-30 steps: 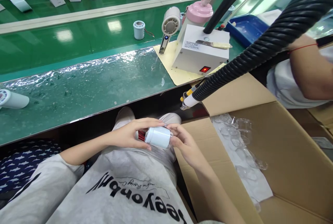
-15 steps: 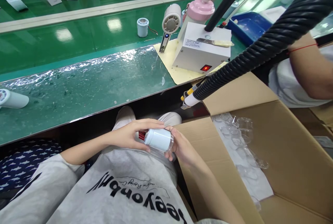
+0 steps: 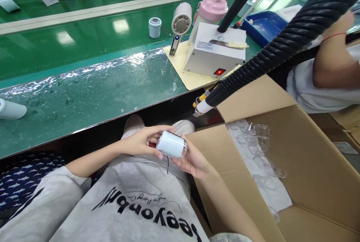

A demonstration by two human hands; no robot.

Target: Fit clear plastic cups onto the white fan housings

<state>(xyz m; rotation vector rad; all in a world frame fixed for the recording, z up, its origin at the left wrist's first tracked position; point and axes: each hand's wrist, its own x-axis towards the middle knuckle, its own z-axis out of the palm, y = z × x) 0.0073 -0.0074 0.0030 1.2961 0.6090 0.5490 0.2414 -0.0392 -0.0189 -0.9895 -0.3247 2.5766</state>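
Over my lap, both hands hold a light blue cylindrical fan housing (image 3: 172,145) with a clear plastic cover (image 3: 185,149) round its right end. My left hand (image 3: 143,141) grips its left end between thumb and fingers. My right hand (image 3: 194,161) is closed round the covered end from below. Red and dark wires (image 3: 168,165) come out at the left end and hang below the housing. The cylinder lies tilted, its right end lower.
An open cardboard box (image 3: 317,152) with several clear plastic covers (image 3: 261,137) stands at my right. A black hose (image 3: 253,62) slants above it. On the bench are a white machine (image 3: 215,60), a handheld fan (image 3: 180,20) and another blue housing (image 3: 154,28). A co-worker's arm (image 3: 332,58) is at right.
My right hand has shifted lower round the housing, its palm turned more upward. The wires now hang in sight below the housing. The view has moved slightly.
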